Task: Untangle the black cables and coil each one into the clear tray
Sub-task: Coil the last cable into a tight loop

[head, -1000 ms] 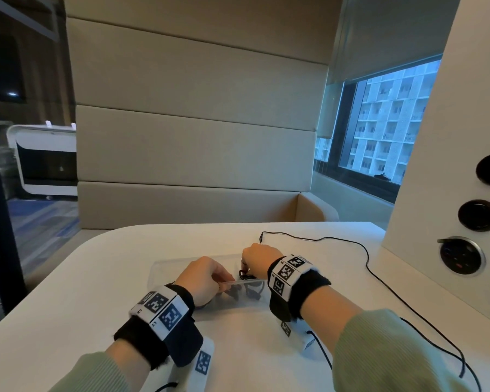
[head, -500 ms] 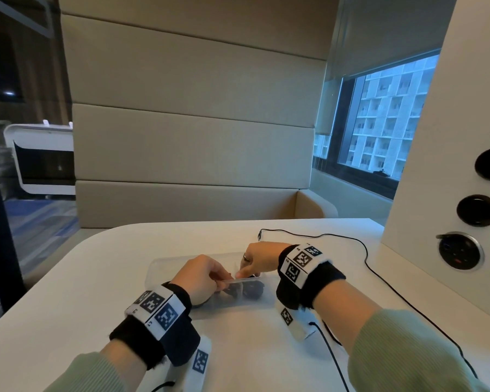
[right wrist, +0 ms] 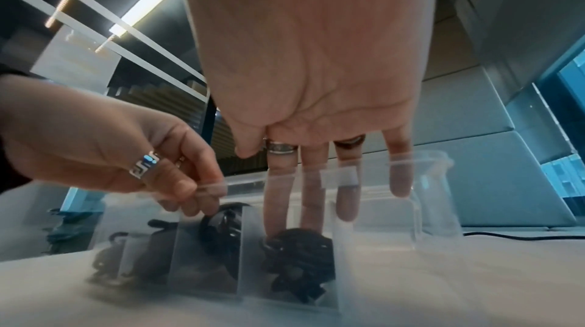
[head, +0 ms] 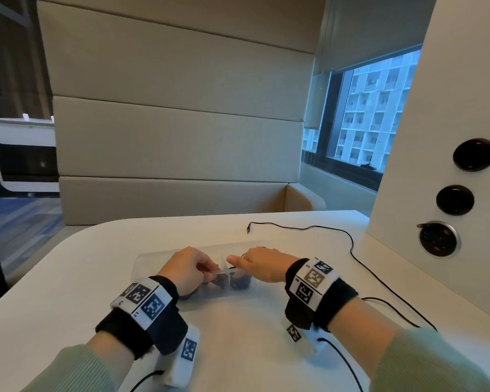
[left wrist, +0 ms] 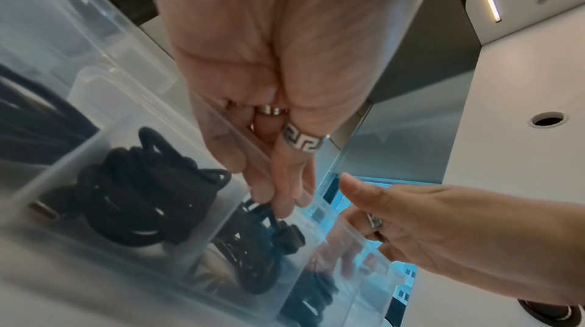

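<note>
The clear tray (right wrist: 408,165) sits on the desk (head: 68,278), divided into compartments. Coiled black cables (right wrist: 297,252) fill three neighbouring compartments; one loose black cable (head: 351,247) trails across the desk beside it.

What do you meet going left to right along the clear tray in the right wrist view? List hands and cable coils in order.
left hand → middle cable coil → right-hand cable coil, under the right hand → empty end of the clear tray.

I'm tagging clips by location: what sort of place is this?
Probably an office or co-working booth: a padded beige bench wraps the pale table, round sockets sit in the side panel, and the window faces a high-rise.
</note>
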Available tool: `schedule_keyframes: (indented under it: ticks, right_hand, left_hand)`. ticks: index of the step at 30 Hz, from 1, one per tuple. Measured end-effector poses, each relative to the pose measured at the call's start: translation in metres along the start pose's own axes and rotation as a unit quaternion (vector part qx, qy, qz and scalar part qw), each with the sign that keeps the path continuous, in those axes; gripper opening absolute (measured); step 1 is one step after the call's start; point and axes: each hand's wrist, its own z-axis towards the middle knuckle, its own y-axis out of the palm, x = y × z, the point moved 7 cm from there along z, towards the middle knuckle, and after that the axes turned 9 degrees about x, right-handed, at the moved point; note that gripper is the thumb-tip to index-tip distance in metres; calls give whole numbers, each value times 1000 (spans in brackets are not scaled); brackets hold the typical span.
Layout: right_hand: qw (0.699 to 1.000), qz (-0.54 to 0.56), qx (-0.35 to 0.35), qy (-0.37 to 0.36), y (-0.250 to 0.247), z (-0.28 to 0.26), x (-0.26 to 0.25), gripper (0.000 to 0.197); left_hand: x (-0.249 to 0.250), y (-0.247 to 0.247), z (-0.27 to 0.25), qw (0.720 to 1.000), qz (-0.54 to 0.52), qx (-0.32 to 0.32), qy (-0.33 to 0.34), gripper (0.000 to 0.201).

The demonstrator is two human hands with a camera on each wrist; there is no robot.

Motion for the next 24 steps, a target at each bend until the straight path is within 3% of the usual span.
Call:
schedule_keyframes:
  ticks: [3, 6, 8, 10, 12, 14, 16, 19, 22, 24]
  right_hand:
    - [1000, 24, 5, -6, -1, 7, 1, 65]
    - [985, 113, 127, -11, -32, 1, 23, 55]
    - [966, 165, 195, 33, -55, -15, 59, 43]
    - [974, 147, 146, 93, -57, -35, 96, 29]
    - [989, 63, 16, 135, -43, -59, 118, 23]
    - [984, -3, -90, 156, -28, -85, 126, 30]
    - [975, -23, -143, 168, -17, -106, 123, 43]
    - [975, -24, -158, 155, -3, -116, 113, 45]
    - [982, -62, -143, 108, 0, -114, 102, 20]
    - [990, -33, -96, 101, -10, -114, 94, 12]
  left_hand:
    - [-1, 0, 0, 1000, 0, 4, -4, 17]
    - [-2, 0, 2, 1000, -8, 7, -6, 16]
    - [-4, 0, 3, 1000, -11, 11, -11, 14]
    - [-5, 0, 6, 1000, -10, 13, -14, 11]
    - [-5, -1, 8, 1000, -6, 14, -12, 9]
    - [-4, -1, 8, 1000, -4, 15, -9, 9]
    - [-2, -2, 9, 1000, -7, 19, -8, 11]
    - [-2, -2, 9, 1000, -7, 19, -8, 15]
    - [-2, -2, 7, 1000, -4, 16, -16, 17]
    - [6, -4, 1, 999, 7, 42, -6, 15]
